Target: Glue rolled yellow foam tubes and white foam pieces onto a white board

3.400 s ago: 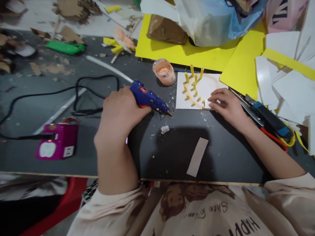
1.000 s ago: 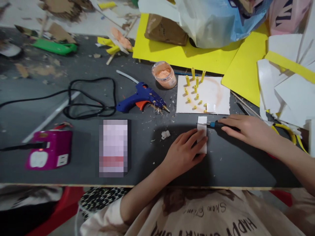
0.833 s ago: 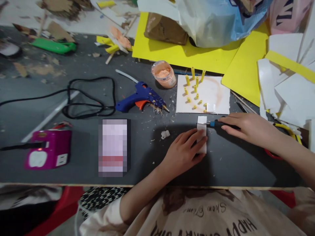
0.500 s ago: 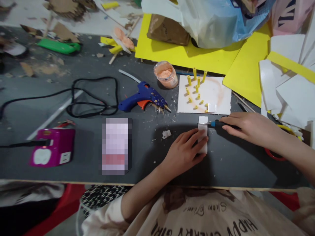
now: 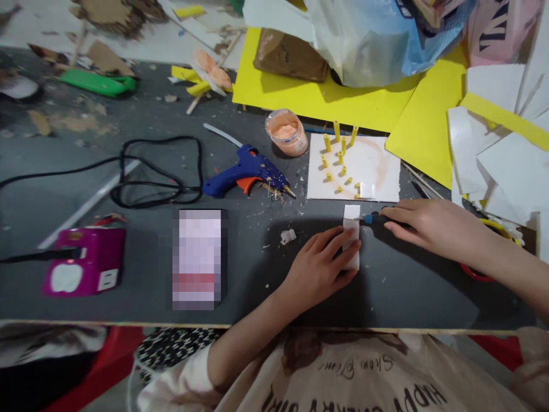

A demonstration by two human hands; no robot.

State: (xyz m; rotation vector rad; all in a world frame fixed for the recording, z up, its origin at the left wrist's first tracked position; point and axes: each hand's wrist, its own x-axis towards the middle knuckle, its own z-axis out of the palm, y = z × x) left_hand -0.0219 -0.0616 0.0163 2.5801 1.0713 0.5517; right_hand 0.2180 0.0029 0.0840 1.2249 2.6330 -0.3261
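A narrow white strip [image 5: 352,212] lies upright in view on the dark table, below the white board. The fingers of my left hand [image 5: 319,260] are spread and press flat on the strip's middle and lower part. My right hand [image 5: 422,223] is closed round a dark craft knife [image 5: 376,219] with a blue collar, and its blade tip rests across the strip near the top. Just above stands the white board [image 5: 373,157] with several short yellow posts [image 5: 343,170] and a small clear square [image 5: 368,190] at its lower edge.
A blue glue gun [image 5: 253,171], a jar of peach clay [image 5: 289,134] and a phone [image 5: 197,257] are to the left. Further left is a magenta box [image 5: 92,260] with a black cable. Yellow sheets [image 5: 364,109] lie behind; red-handled scissors [image 5: 478,274] sit under the right forearm.
The knife tip has shifted very slightly left across the strip. The whole view has moved a little, and my left hand still presses on the strip.
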